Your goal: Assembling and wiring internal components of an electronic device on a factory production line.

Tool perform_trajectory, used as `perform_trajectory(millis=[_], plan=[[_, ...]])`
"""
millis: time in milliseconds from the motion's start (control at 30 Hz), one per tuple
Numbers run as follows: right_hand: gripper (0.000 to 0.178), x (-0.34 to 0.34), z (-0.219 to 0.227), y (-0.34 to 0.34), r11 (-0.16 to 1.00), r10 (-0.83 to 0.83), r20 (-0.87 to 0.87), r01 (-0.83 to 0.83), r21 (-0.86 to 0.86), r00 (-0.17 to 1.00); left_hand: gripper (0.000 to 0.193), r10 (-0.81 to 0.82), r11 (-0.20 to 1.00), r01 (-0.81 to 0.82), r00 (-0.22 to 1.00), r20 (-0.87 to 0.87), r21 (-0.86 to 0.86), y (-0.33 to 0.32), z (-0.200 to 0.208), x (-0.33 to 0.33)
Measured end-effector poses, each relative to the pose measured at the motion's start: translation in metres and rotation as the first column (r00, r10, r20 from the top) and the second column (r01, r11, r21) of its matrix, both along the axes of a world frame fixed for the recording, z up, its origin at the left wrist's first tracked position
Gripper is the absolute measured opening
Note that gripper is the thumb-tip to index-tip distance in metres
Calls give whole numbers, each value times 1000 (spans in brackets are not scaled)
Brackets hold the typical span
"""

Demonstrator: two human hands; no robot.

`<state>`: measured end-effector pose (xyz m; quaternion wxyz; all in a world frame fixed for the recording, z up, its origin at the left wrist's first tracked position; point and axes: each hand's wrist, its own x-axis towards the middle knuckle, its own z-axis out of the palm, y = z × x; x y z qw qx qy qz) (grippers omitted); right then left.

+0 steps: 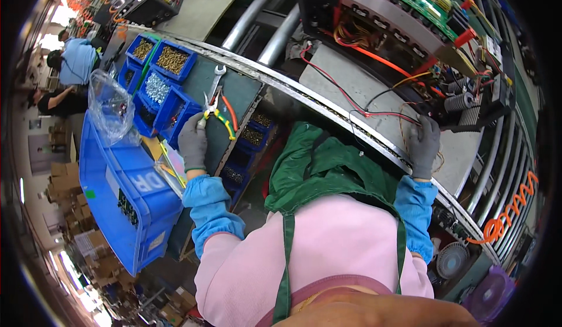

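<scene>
My left hand [193, 144], in a grey glove, reaches over the side bench at the left. Its fingers are closed at one handle of the pliers [224, 122] with yellow-green grips. Beside these lies an orange-handled tool [229, 112], and a wrench [217, 76] lies just beyond. My right hand [424, 147], also gloved in grey, is at the front edge of the workbench. Its fingers are bent around red and black wires [386, 114] that run from the open electronic unit [398, 20]. The fingertips are partly hidden.
Blue bins [171, 59] of screws and small hardware stand on the side bench. A big blue crate [126, 192] and a clear plastic bag [111, 107] are at the left. Metal rollers [254, 12] line the workbench. An orange coiled hose [497, 227] hangs at right.
</scene>
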<state>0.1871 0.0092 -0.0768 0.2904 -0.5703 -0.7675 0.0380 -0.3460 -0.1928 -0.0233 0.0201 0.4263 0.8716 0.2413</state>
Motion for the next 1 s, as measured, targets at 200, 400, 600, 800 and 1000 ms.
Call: perform_trajectory(millis=[200,400,600,800,1000], plan=[[27,1,1,-4,1000,7,38,-8,5,999,17,-38,989,9,980,-197,-150,-12,22,-11],[29,-78,30,1,942,318,-68,-323,-86,946,21,48,974,-107,960,-275,-201,-39,11,-16],[31,-146,22,26,925,338,179,-292,-243,924,27,74,974,-156,907,-415,-166,-28,13,5],[19,-78,34,34,974,226,199,-216,-72,954,22,82,992,-118,869,-488,-44,-19,22,13],[19,-12,21,25,979,-52,368,120,-164,928,21,-57,995,29,945,-321,-90,55,17,23]])
